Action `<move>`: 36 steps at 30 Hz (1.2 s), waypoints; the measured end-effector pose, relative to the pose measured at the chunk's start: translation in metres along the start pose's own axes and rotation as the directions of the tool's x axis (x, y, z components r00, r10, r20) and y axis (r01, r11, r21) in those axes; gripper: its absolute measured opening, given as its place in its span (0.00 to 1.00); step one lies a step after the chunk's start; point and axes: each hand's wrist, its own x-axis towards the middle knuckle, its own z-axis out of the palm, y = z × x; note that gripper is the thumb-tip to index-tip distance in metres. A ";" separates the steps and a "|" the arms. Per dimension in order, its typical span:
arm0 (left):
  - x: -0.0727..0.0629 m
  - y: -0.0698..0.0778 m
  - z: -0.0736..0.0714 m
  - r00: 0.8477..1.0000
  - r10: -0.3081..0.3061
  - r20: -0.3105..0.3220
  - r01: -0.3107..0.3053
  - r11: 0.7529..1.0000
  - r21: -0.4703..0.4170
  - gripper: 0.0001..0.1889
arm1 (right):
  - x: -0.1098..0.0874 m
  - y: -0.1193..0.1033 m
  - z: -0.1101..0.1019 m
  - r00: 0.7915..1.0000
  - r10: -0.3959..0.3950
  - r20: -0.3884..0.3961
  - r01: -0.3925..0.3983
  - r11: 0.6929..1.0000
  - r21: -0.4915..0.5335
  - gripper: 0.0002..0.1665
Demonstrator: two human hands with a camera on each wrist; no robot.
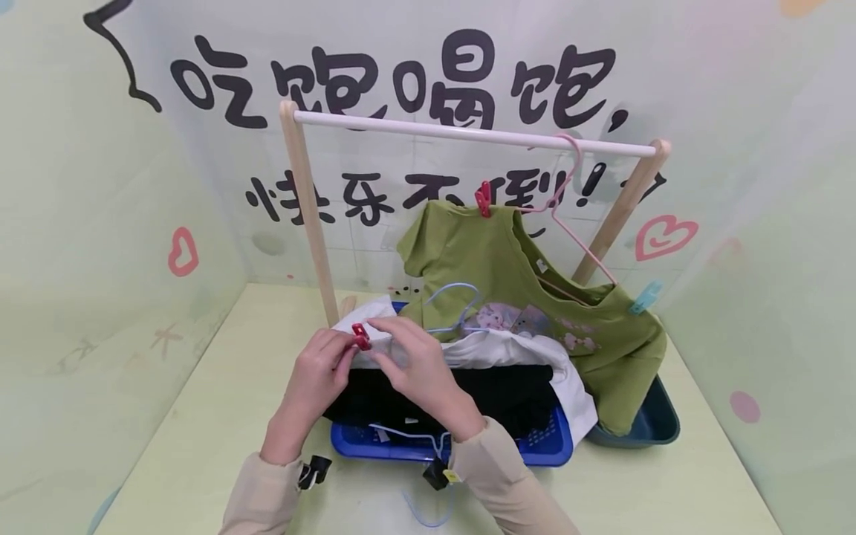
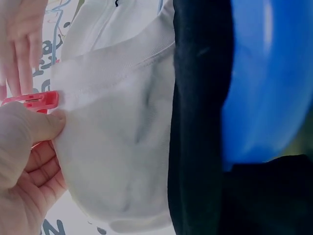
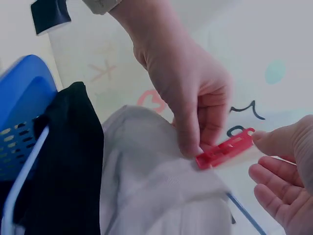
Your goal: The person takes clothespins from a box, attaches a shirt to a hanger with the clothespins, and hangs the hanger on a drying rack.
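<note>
In the head view my left hand (image 1: pixel 317 371) is at the left end of a white garment (image 1: pixel 501 349) and pinches its edge between thumb and fingers. A red clothespin (image 3: pixel 224 150) sits at that edge, just beside the left thumb. My right hand (image 1: pixel 421 364) is at the clothespin's outer end, its thumb tip against or very near it and its fingers spread loosely. A light blue hanger (image 1: pixel 461 308) shows its hook above the white garment; the garment covers most of its frame.
A green shirt (image 1: pixel 468 253) hangs on a pink hanger (image 1: pixel 578 241) from the rack's white bar (image 1: pixel 468 134), with a red and a teal clothespin (image 1: pixel 646 297). Black cloth (image 1: pixel 495 394) lies over a blue basket (image 1: pixel 548 446). A dark teal bin (image 1: pixel 658 416) stands right.
</note>
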 end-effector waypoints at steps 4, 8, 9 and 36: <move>-0.003 -0.002 -0.002 1.000 -0.021 0.009 0.021 1.000 0.010 0.12 | -0.013 0.001 -0.012 1.000 0.019 -0.014 -0.019 0.999 0.049 0.23; -0.004 -0.004 -0.005 0.999 -0.038 0.009 0.038 0.999 0.004 0.13 | -0.024 0.006 -0.025 0.998 0.023 -0.062 -0.018 0.997 0.071 0.22; -0.004 -0.004 -0.006 0.999 -0.040 0.010 0.040 0.999 0.002 0.12 | -0.026 0.007 -0.029 0.997 0.018 -0.081 -0.013 0.998 0.067 0.22; -0.002 -0.001 -0.001 0.998 -0.055 0.021 0.056 0.998 -0.034 0.13 | -0.187 0.060 -0.157 0.832 0.273 -0.483 -0.420 0.879 -0.226 0.19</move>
